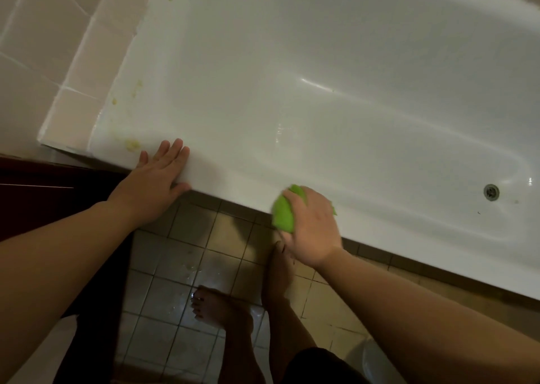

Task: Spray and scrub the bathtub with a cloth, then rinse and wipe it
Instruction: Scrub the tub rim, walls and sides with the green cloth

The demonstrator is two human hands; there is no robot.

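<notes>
The head view looked down on a white bathtub (292, 71) that ran from the upper left toward the lower right of the frame. Its near rim bordered a tiled floor (175, 266).

Left hand (159, 176): it lay flat on the near rim, close to the left end of the bathtub. The 4 fingers were straight and spread over the top of the rim, and the thumb hung against the outer edge. It held nothing.

Right hand (311, 223): it was placed further right along the same rim, well apart from the left hand. Its fingers were curled over a bright green cloth (283, 214) and pressed it against the rim. The cloth was bunched; part of it showed at the left of the hand and over the rim's outer edge, and a small corner showed on the right, on the tub side.

Yellowish smears (133, 144) marked the rim just beside the left hand, and further smears sat along the left end rim and at the far corner. The drain (491, 191) was in the tub bottom at the right, well apart from the cloth. Highlights showed a glossy inner surface.

Beige wall tiles (38, 47) met the left end of the bathtub. The person's 2 bare feet (216, 307) stood on the floor, where wet patches glinted.
</notes>
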